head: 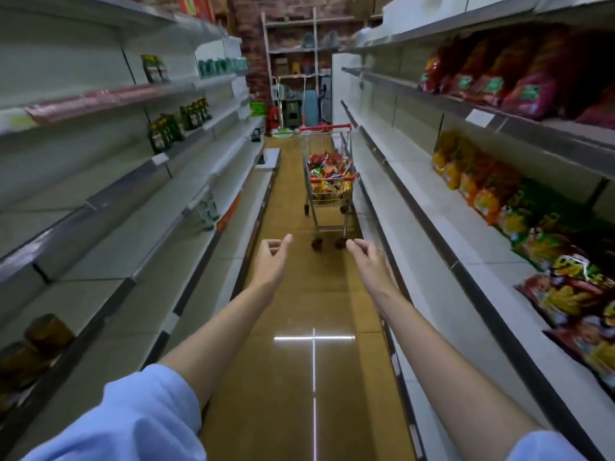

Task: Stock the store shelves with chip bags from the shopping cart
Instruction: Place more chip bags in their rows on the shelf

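Red and yellow chip bags (327, 174) fill the shopping cart (327, 168) far down the aisle, and I reach with my left hand (271, 257) and right hand (366, 257) loose and empty, planning to pinch those light, crinkly, crushable bags gently by their top edges.

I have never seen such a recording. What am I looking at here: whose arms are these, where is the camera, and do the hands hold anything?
There is no machine here. A person wears one wide camera on the head, so you see their own arms reaching forward down a shop aisle. The left hand and the right hand both hang loosely curled in the air and hold nothing. Ahead, beyond the hands, stands a shopping cart with a red handle, filled with colourful chip bags. The right shelves already carry rows of bags; the left shelves hold only a few bottles and jars. The floor is brown tile.
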Motion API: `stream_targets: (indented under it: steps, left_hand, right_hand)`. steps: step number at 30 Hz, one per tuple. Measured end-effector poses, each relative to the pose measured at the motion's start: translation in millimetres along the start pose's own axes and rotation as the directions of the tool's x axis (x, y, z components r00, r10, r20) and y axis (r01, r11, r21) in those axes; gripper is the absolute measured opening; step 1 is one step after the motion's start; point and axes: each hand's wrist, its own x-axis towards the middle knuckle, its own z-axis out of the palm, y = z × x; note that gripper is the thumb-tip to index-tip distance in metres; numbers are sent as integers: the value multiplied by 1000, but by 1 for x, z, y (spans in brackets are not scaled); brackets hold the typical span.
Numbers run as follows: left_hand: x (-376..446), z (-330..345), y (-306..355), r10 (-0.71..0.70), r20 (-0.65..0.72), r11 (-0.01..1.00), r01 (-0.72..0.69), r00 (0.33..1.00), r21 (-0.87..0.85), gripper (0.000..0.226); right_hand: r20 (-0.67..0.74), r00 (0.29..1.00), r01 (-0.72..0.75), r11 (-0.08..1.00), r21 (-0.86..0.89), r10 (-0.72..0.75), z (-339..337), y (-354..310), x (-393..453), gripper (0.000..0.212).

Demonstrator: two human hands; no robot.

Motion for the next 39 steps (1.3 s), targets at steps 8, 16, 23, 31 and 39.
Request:
stream_targets:
  steps: [8, 16, 23, 31, 39]
  left_hand:
    - [105, 33, -33, -90, -11, 996, 90, 996, -29, 31]
    - [255, 84, -75, -230, 12, 963, 229, 973, -144, 32]
    - [412, 125, -49, -243, 53, 950, 249, 969, -190, 31]
    - [537, 190, -55, -296, 76, 940, 305, 952, -155, 34]
    - [674, 240, -30, -238, 13, 960, 238, 971, -146, 34]
  right_hand:
    - [91, 985, -151, 988, 45, 146, 22, 44, 120, 47]
    - [93, 972, -213, 977, -16, 214, 60, 92, 275, 47]
    - [49, 965, -257, 966, -12, 257, 79, 96, 427, 43]
    - [24, 949, -314, 946, 76, 313, 89, 120, 571, 45]
    - [133, 953, -295, 935, 199, 272, 90, 131, 729, 45]
